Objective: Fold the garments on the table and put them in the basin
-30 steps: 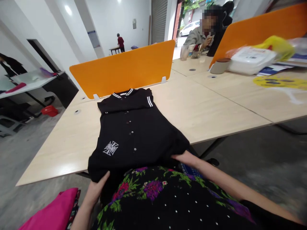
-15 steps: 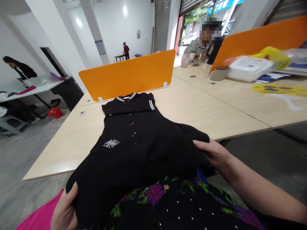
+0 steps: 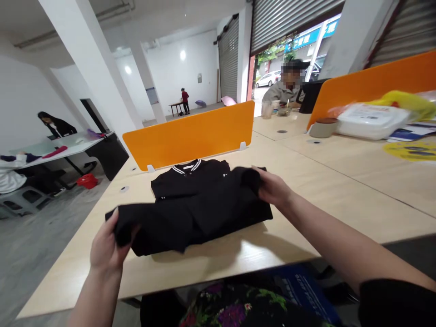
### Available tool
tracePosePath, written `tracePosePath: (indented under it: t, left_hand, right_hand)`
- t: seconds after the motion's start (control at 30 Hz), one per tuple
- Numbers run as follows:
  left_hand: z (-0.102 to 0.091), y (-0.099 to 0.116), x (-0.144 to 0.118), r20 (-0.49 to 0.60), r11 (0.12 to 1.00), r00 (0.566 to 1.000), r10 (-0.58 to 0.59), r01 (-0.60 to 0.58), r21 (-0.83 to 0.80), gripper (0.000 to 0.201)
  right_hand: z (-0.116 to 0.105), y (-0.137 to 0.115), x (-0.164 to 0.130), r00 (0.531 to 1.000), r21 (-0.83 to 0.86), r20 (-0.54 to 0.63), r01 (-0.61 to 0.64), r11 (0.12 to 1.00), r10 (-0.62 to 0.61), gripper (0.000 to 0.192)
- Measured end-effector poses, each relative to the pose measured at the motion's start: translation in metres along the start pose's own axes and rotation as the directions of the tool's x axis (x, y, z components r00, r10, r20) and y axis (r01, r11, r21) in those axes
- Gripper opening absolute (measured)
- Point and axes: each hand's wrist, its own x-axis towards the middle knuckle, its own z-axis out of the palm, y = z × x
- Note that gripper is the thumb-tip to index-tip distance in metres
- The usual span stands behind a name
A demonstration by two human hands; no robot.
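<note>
Garment of black cloth (image 3: 204, 200) with a white-striped collar (image 3: 178, 170) lies partly on the pale wooden counter (image 3: 316, 181), its near end (image 3: 194, 222) raised, gripped by the left hand (image 3: 108, 243) and right hand (image 3: 275, 187).

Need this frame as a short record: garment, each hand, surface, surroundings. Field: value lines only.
garment: black garment, far part lying on the table, near part held up
collar: white-striped, toward the orange partition
left hand: grip closed on the held-up part's left end
right hand: grip closed on its right end
table, far right: white container, yellow plastic by it
floor, left: red bucket
unclear: whether the held-up part touches the table
</note>
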Motion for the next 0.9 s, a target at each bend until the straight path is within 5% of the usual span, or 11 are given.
tracePosePath:
  t: [0.13,0.2,0.27,0.4,0.47,0.53,0.63,0.73,0.9]
  left_hand:
    - [0.072,0.002,0.105,0.202,0.992,0.974,0.100,-0.114,0.055,0.032]
    - [0.083,-0.022,0.142,0.171,0.890,0.978,0.123,-0.185,0.416,0.048]
    - [0.077,-0.054,0.161,0.123,0.770,0.986,0.110,-0.163,0.616,0.043]
    - [0.045,-0.105,0.155,0.112,0.555,0.984,0.135,-0.169,0.815,0.032]
    - [0.035,-0.117,0.146,0.127,0.440,0.981,0.147,-0.180,0.880,0.038]
    - [0.034,-0.123,0.139,0.131,0.347,0.980,0.147,-0.175,0.921,0.047]
    - [0.045,-0.128,0.134,0.128,0.246,0.982,0.142,-0.160,0.956,0.055]
    - [0.049,-0.129,0.126,0.160,0.185,0.979,0.125,-0.182,0.966,0.050]
    - [-0.005,-0.118,0.083,0.252,0.057,0.967,0.042,-0.254,0.966,0.044]
  right_hand:
    - [0.001,0.023,0.106,0.996,-0.099,0.078,0.044,0.994,-0.037,0.065]
    - [-0.002,0.053,0.141,0.996,-0.209,0.075,-0.020,0.978,0.037,0.068]
    - [-0.006,0.088,0.158,0.997,-0.342,-0.004,-0.077,0.936,0.080,0.065]
    - [-0.017,0.140,0.150,0.994,-0.526,-0.112,-0.051,0.849,-0.009,0.051]
    - [-0.024,0.147,0.140,0.971,-0.636,-0.205,-0.035,0.771,-0.125,0.046]
    - [-0.027,0.145,0.134,0.922,-0.729,-0.346,-0.150,0.667,-0.171,0.050]
    - [-0.022,0.133,0.129,0.890,-0.687,-0.453,-0.379,0.620,0.042,0.054]
    - [-0.011,0.121,0.117,0.885,-0.609,-0.411,-0.444,0.657,0.218,0.037]
    - [-0.015,0.112,0.041,0.867,-0.438,-0.304,-0.494,0.751,0.394,0.021]
